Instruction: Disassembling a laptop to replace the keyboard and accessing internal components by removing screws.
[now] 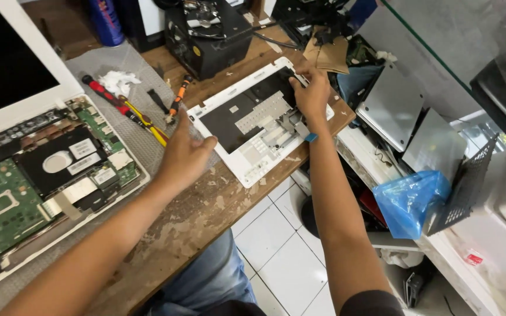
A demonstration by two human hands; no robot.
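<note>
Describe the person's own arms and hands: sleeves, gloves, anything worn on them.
Both arms are bare from wrist to above the elbow. The left hand and right hand wear no gloves, and no rings, watch or bracelet show. A dark short sleeve edge appears at the right upper arm only; the left arm leaves the picture before any sleeve shows.

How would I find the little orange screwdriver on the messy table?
Start at the opened white laptop on the wooden workbench, then look past the person's left hand. Several tools lie there; the orange screwdriver is nearest the white laptop cover. It is shorter than the red and yellow screwdrivers beside it.
</note>
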